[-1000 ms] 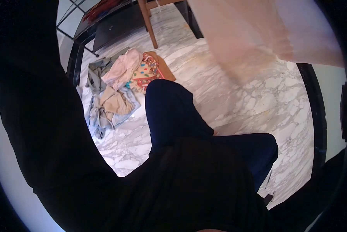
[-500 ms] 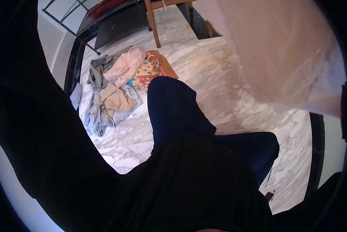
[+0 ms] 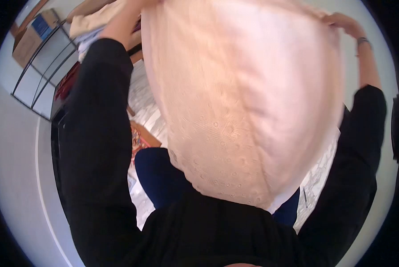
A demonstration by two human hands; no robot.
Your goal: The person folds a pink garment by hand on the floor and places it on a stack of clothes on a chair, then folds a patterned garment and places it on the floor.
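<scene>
Head view: the pale peach cloth (image 3: 208,98) is suspended in front of the torso, its scalloped lower edge over the navy-clad legs (image 3: 161,175). Right hand (image 3: 345,24): fingers closed on the cloth's upper right edge. Left hand (image 3: 147,3): at the cloth's upper left, cropped by the frame; finger opening and grip cannot be determined. Patterned fabric (image 3: 140,139) lies beyond the left knee.

The cloth (image 3: 235,102) hangs from centre up to 12 o'clock, between the left grip (image 3: 147,2) at 11 and the right grip (image 3: 347,26) at 2. The left knee (image 3: 152,167) shows at 8, past the cloth's edge. Beyond it, at 9, a pile (image 3: 139,140) lies on the floor (image 3: 145,95). The rack (image 3: 41,75) stands at 10, just beside a box (image 3: 32,44).
</scene>
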